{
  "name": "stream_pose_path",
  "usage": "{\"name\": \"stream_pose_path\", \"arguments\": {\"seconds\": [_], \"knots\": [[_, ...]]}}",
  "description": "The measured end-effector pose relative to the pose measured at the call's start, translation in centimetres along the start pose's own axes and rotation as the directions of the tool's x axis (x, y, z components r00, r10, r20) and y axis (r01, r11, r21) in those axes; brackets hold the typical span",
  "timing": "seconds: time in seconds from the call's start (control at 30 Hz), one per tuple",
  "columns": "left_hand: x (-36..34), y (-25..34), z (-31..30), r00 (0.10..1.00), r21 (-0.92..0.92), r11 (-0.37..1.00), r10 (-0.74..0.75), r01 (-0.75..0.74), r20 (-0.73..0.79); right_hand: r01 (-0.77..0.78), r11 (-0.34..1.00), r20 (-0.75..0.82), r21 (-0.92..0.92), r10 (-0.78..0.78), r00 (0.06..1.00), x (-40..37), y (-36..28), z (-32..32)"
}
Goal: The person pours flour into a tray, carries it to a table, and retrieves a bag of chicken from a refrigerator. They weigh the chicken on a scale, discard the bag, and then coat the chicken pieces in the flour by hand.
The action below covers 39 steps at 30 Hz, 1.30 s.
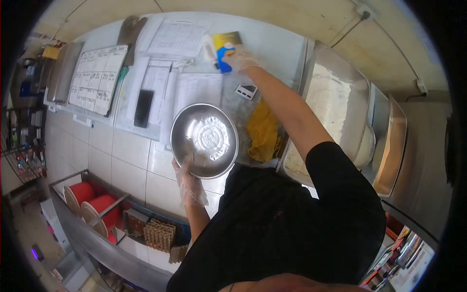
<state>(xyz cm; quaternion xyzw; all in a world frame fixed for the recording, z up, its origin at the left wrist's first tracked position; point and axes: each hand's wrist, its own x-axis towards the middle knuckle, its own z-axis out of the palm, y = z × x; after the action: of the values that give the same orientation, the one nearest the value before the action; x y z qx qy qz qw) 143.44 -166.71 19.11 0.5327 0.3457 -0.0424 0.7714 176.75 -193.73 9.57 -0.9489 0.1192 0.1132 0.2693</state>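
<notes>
A round steel bowl (209, 138) with nothing visible inside is held at its near left rim by my left hand (188, 185), which wears a clear plastic glove. My right hand (239, 59), also gloved, reaches to the far side of the table and closes round a blue object (224, 58) with a white top. Just behind it lies a yellow packet (232, 38). Nearer to me, below the right hand, are a small white device with a display (246, 91) and a crumpled yellow cloth (263, 131).
Papers (177, 38), a black phone (143, 108) and a handwritten board (97, 78) lie on the left. Deep metal trays (364, 97) of pale powder stand at the right. Below left, a metal-framed shelf (82, 238) holds red tubs (104, 209) and egg trays (159, 234).
</notes>
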Motion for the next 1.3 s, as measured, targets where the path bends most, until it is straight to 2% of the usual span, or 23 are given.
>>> {"name": "stream_pose_path", "arguments": {"seconds": [0.03, 0.13, 0.17, 0.27, 0.33, 0.4, 0.47, 0.53, 0.6, 0.63, 0.67, 0.7, 0.8, 0.87, 0.93, 1.03, 1.07, 1.1, 1.13, 1.17, 1.23, 1.27, 1.3], "knots": [[0.6, 0.1, 0.4, 0.998, -0.023, 1.000, 0.001, 0.001, 0.062, -0.014, 0.988, 0.047, 0.153, 0.007, 0.999, 0.2, -0.1, -0.2], [2.1, 0.7, 2.7, 0.993, 0.028, 1.000, 0.000, -0.004, 0.115, 0.024, 0.956, 0.010, 0.293, -0.028, 1.000, -0.5, 0.7, -1.5], [2.7, 1.0, 3.7, 0.995, 0.091, 0.996, 0.005, -0.014, 0.096, 0.211, 0.973, -0.103, 0.097, -0.201, 0.974, 4.0, 4.3, 2.9], [5.0, 0.6, 6.1, 0.991, 0.063, 0.998, 0.010, -0.019, 0.134, 0.239, 0.970, -0.191, -0.043, -0.243, 0.951, 5.9, 9.2, 3.1], [8.4, -0.6, 7.5, 0.982, 0.114, 0.993, 0.020, -0.042, 0.188, 0.097, 0.938, -0.120, 0.333, -0.060, 0.991, -0.8, 7.3, -5.1], [9.5, 0.1, 12.1, 0.968, 0.154, 0.986, 0.026, -0.066, 0.251, 0.174, 0.806, -0.321, 0.566, 0.021, 0.947, -2.4, 10.3, -6.9], [13.2, -1.1, 16.8, 0.956, 0.215, 0.976, -0.039, -0.026, 0.292, 0.154, 0.831, -0.419, 0.534, 0.102, 0.902, -10.7, 8.0, -13.5], [15.1, -1.5, 23.1, 0.938, 0.276, 0.952, 0.031, -0.133, 0.346, 0.320, 0.872, -0.606, 0.369, -0.036, 0.795, -11.7, 14.3, -12.8], [16.5, -2.4, 28.2, 0.932, 0.287, 0.942, 0.065, -0.175, 0.355, -0.039, 0.716, -0.290, 0.698, 0.331, 0.898, -18.8, 11.7, -16.6], [18.7, -3.4, 30.2, 0.926, 0.291, 0.941, 0.057, -0.174, 0.372, -0.043, 0.715, -0.299, 0.698, 0.346, 0.889, -21.3, 12.2, -16.7], [21.8, -5.2, 31.5, 0.859, 0.500, 0.725, 0.255, -0.474, 0.444, -0.062, 0.669, -0.218, 0.740, 0.326, 0.920, -23.6, 13.2, -17.1], [23.5, -6.2, 32.2, 0.724, 0.619, 0.377, 0.399, -0.689, 0.563, -0.084, 0.620, -0.138, 0.780, 0.302, 0.943, -25.8, 14.3, -17.4], [22.1, -4.1, 33.1, 0.727, 0.694, 0.258, 0.408, -0.672, 0.552, -0.001, 0.608, -0.239, 0.794, 0.313, 0.919, -32.3, 17.8, -16.6], [19.7, -2.1, 31.8, 0.616, 0.656, 0.054, 0.408, -0.753, 0.674, -0.101, 0.561, -0.182, 0.822, 0.426, 0.886, -35.5, 21.1, -16.3], [18.8, -1.7, 30.4, 0.589, 0.637, 0.062, 0.458, -0.768, 0.666, -0.191, 0.500, -0.121, 0.845, 0.525, 0.843, -38.6, 24.5, -15.4], [10.5, 0.9, 29.0, 0.595, 0.612, 0.097, 0.392, -0.785, 0.701, -0.275, 0.532, -0.127, 0.801, 0.600, 0.790, -41.9, 27.8, -13.9], [6.6, 1.4, 28.9, 0.676, 0.555, 0.421, 0.230, -0.717, 0.700, -0.373, 0.685, -0.153, 0.626, 0.577, 0.802, -42.3, 27.8, -13.8], [3.3, 1.0, 28.7, 0.701, 0.483, 0.693, 0.047, -0.536, 0.712, -0.448, 0.794, -0.165, 0.411, 0.548, 0.820, -42.7, 27.8, -13.6], [0.8, -0.1, 28.4, 0.627, 0.438, 0.754, -0.044, -0.490, 0.778, -0.453, 0.790, -0.167, 0.412, 0.555, 0.815, -42.6, 27.1, -14.3], [-1.3, -1.3, 28.5, 0.539, 0.399, 0.809, -0.123, -0.432, 0.833, -0.409, 0.843, -0.106, 0.348, 0.469, 0.877, -42.1, 26.0, -15.6], [-3.5, -4.4, 28.7, 0.377, 0.422, 0.768, -0.253, -0.482, 0.891, -0.349, 0.892, -0.037, 0.286, 0.374, 0.927, -41.1, 28.5, -15.0], [-3.1, -6.8, 29.1, 0.380, 0.421, 0.768, -0.250, -0.482, 0.891, -0.075, 0.993, -0.234, 0.094, 0.095, 0.968, -39.2, 33.3, -12.0], [-2.1, -9.7, 29.7, 0.194, 0.268, 0.621, -0.185, -0.736, 0.963, 0.177, 0.974, -0.360, -0.143, -0.217, 0.907, -37.2, 37.0, -10.5]]}}
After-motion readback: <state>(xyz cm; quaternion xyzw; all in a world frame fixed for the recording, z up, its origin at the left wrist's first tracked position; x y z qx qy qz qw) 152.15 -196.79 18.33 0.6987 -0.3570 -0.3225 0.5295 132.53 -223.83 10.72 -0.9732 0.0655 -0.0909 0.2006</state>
